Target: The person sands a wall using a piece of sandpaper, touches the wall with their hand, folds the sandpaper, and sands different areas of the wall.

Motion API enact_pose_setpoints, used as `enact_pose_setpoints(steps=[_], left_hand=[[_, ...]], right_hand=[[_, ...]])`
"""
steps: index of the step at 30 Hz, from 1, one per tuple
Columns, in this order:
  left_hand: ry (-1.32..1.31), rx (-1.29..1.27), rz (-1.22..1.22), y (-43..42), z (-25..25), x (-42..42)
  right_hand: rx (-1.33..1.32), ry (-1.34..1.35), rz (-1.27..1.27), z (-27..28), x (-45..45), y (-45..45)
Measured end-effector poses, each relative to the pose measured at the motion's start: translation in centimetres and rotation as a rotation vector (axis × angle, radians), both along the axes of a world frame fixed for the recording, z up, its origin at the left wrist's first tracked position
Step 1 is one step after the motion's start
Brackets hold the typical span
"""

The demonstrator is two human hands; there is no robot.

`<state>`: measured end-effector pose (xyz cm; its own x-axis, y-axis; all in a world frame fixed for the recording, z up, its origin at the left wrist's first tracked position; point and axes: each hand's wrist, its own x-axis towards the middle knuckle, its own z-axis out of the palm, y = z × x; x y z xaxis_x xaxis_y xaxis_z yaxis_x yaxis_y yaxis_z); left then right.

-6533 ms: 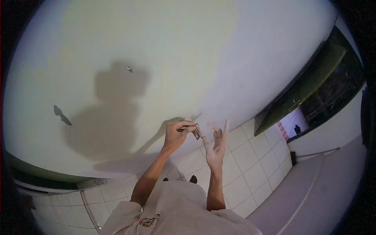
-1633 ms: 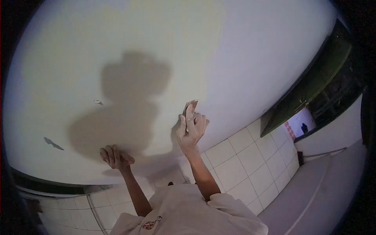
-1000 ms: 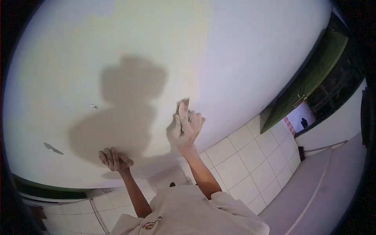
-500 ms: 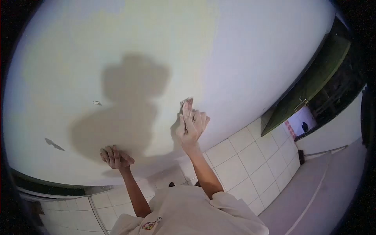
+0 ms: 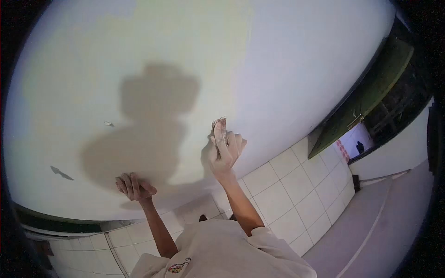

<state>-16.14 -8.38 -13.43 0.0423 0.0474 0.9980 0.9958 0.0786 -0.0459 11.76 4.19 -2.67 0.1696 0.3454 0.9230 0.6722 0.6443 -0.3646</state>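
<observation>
Clearly, one pale wall [image 5: 287, 55] is the largest thing, stretching behind and above both hands. One tiled floor [image 5: 292, 194] shows below and to the right of the right hand, and one broad shadow [image 5: 155, 97] falls above the left hand. One green door [image 5: 371, 99] stands ajar well to the right of the right hand; one light shirt [image 5: 227, 250] with one coloured emblem [image 5: 179, 265] fills the space below both hands. Of two hands, the left hand [image 5: 134, 186] has bent fingers at the wall, and whether it holds anything I cannot tell; the right hand [image 5: 225, 155] grips one flat scraper [image 5: 220, 121], its end pointing up at the wall, contact unclear. In the earliest frame the hands were close together at the scraper; now they are well apart. Smallest are two blemishes: one grey patch [image 5: 61, 173] left of the left hand, one whitish chip [image 5: 109, 123] above it.
</observation>
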Motion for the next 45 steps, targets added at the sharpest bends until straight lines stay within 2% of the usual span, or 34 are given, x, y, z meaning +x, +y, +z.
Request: enact_pose_setpoints(steps=[8,11,15,17,20,23,26,27,29,33,37,41,45], left_hand=[[0.006,-0.024,0.001,0.5,-0.6,-0.8],[0.01,-0.015,-0.015,0.4,-0.1,-0.5],[-0.002,-0.022,0.005,0.2,-0.1,-0.2],[0.0,-0.016,0.032,0.2,-0.5,-0.5],[0.04,0.005,0.008,0.3,0.0,-0.3],[0.056,0.03,-0.029,0.5,1.2,0.4],[0.05,0.0,-0.02,0.4,0.8,-0.2],[0.054,0.013,-0.036,0.4,0.8,0.1],[0.032,-0.003,-0.04,0.2,0.7,0.3],[0.034,0.022,-0.051,0.6,1.0,0.3],[0.055,0.058,-0.088,0.9,1.1,0.2],[0.059,0.056,-0.086,0.9,1.3,0.4],[0.054,0.03,-0.05,0.5,1.0,0.1]], right_hand=[[-0.083,-0.043,-0.013,-5.5,0.6,-0.1],[-0.027,-0.032,-0.023,-4.8,0.1,1.0],[0.022,-0.003,0.032,1.9,-0.1,1.1],[0.05,-0.002,0.046,2.4,0.1,1.1],[-0.014,-0.016,0.036,0.5,0.5,0.7],[-0.072,0.026,0.066,-4.4,1.0,0.2],[-0.147,-0.099,0.038,-8.3,2.4,-0.1],[-0.155,-0.101,0.038,-8.2,2.1,0.2],[0.038,-0.033,0.008,-6.1,1.5,1.2],[0.011,-0.031,0.06,-0.6,1.3,1.7],[-0.061,-0.023,0.076,-0.2,1.7,1.0],[-0.085,0.005,0.106,-4.4,1.8,0.4],[-0.156,-0.057,0.114,-11.0,2.9,-0.4]])
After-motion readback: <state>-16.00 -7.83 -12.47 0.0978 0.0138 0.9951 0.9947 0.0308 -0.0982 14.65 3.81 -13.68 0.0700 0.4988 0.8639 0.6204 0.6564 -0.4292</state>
